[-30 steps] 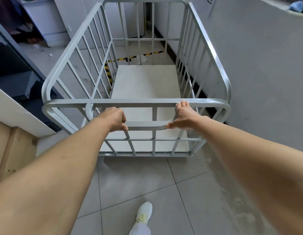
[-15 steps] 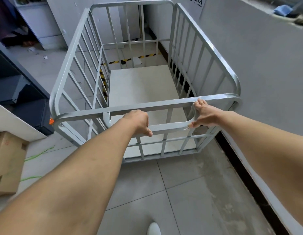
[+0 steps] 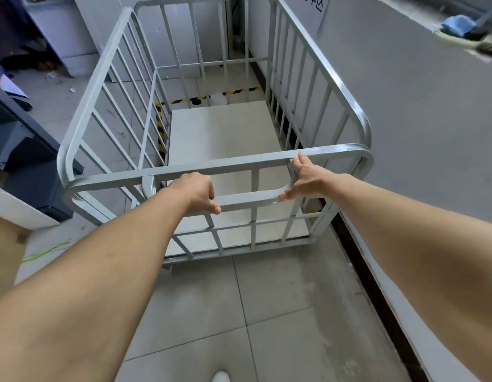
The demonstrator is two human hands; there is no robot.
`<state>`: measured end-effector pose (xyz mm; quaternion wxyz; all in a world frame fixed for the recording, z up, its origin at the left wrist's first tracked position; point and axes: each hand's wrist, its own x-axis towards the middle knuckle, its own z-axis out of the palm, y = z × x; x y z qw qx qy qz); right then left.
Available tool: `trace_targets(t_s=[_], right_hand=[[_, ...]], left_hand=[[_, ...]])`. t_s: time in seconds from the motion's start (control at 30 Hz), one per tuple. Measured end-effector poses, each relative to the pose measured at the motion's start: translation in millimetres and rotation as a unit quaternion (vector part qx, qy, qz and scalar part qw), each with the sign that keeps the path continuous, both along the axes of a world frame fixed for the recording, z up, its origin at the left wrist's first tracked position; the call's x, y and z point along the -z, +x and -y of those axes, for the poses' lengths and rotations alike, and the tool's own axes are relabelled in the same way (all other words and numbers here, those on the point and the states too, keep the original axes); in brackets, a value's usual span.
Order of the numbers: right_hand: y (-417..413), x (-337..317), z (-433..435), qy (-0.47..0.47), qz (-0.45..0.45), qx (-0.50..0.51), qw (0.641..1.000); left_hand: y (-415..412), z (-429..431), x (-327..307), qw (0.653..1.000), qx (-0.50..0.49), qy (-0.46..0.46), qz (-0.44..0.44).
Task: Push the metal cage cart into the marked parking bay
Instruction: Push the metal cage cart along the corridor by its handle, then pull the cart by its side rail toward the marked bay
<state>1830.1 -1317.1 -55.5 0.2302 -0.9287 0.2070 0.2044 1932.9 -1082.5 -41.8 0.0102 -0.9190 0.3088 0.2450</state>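
A grey metal cage cart [image 3: 333,78] with barred sides and a pale flat deck stands in front of me, alongside the wall on the right. My left hand [image 3: 196,193] is closed over the left part of its grey push handle [image 3: 247,199]. My right hand [image 3: 304,179] grips the handle's right end, fingers reaching up to the top rail. Yellow-and-black floor tape [image 3: 225,93] marking the bay shows through the bars beyond the deck, with a second strip [image 3: 161,125] running along the cart's left side.
A grey wall [image 3: 404,119] runs close along the cart's right side, with a dark skirting strip [image 3: 360,260] at its foot. Dark cabinets [image 3: 21,150] and a cardboard box [image 3: 4,252] stand to the left. A white panel [image 3: 184,31] closes the far end. My white shoe [image 3: 220,377] shows below.
The cart has rolled forward toward the striped tape and closer to the right wall. Both hands have kept their grip on the handle.
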Motion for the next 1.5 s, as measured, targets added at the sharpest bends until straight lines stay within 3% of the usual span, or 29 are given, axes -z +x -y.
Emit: trace_targets(t_s=[0.47, 0.8, 1.0, 1.33, 1.5], right_hand=[[111.4, -1.3, 26.3, -0.017, -0.002, 0.010, 1.000], [197.0, 5.9, -28.6, 0.018, 0.035, 0.019, 0.999], [242.9, 4.4, -51.5, -0.010, 0.030, 0.014, 0.999], [267.9, -8.3, -63.8, -0.043, 0.000, -0.027, 0.999], [249.0, -30.9, -54.6, -0.030, 0.029, -0.055, 0.998]], left_hand=[[107.7, 27.6, 3.1, 1.000, 0.004, -0.011, 0.029], [206.4, -25.4, 2.7, 0.999, -0.023, 0.012, 0.037], [254.6, -45.0, 4.9, 0.998, -0.023, 0.012, 0.055], [270.9, -59.0, 1.3, 0.997, -0.044, 0.053, 0.038], [248.3, -36.2, -8.5, 0.982, -0.031, 0.145, 0.115]])
